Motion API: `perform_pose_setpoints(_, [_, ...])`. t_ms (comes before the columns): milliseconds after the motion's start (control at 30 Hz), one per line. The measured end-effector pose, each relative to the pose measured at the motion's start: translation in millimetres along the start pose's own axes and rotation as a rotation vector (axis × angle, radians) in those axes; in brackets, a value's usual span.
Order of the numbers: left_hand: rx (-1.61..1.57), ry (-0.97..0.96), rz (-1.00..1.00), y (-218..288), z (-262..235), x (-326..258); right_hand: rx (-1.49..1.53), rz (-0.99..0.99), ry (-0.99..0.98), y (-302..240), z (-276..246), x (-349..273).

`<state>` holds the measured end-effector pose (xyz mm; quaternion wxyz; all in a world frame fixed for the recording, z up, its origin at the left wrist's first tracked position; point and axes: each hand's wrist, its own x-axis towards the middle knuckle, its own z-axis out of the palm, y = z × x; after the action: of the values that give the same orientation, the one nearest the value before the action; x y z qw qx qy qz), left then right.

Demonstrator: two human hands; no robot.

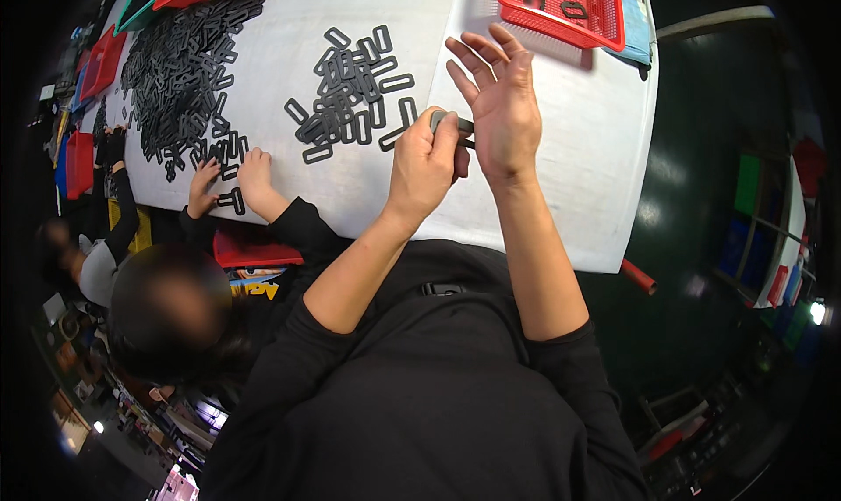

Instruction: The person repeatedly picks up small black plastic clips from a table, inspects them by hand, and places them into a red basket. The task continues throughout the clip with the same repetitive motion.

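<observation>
My left hand (420,164) is closed on a black rectangular loop (465,126), gripping one end between thumb and fingers above the white table (578,168). The loop's free end points at my right hand (508,116), beside its palm; whether they touch I cannot tell. My right hand is raised and open, with its fingers spread. Just beyond my left hand lies a loose pile of similar black oblong loops (350,89). Past my right hand stands a red plastic basket (561,32) with a few black loops (574,10) in it.
A much larger heap of black parts (175,72) covers the table's left side. Next to me, a co-worker's hands (254,177) handle parts there. Red bins (105,63) line the far left edge. A blue item (638,28) lies behind the basket at the table's right edge.
</observation>
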<state>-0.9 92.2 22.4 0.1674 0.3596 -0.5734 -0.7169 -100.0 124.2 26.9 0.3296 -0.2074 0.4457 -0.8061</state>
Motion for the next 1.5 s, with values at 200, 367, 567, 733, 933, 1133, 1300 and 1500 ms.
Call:
perform_pose_setpoints(200, [0.04, -0.043, 0.01, -3, 9, -15, -0.017, -0.12, 0.023, 7, -5, 5])
perform_pose_setpoints(367, [-0.031, 0.036, -0.022, 1, 2, 1, -0.118, -0.173, -0.07, 5, 5, -7])
perform_pose_setpoints(567, [0.054, -0.067, 0.056, -1, 9, -16, -0.114, -0.16, -0.026, 4, -9, 11])
perform_pose_setpoints(733, [0.038, 0.077, -0.017, 3, -2, 3, -0.176, -0.217, -0.116, 12, 0, -8])
perform_pose_setpoints(933, [0.044, -0.123, 0.076, 2, 3, -18, -0.269, -0.22, -0.001, 8, -28, 15])
perform_pose_setpoints(1133, [-0.158, -0.062, -0.013, 6, -12, 0, -0.349, 0.135, 0.028, -9, -44, -7])
perform_pose_setpoints(1300, [-0.285, -0.016, -0.023, 3, -8, 1, -0.41, 0.299, -0.025, -16, -22, -35])
perform_pose_setpoints(1500, [-0.15, -0.093, 0.003, 6, -12, 3, -0.283, 0.471, 0.073, -17, -33, -26])
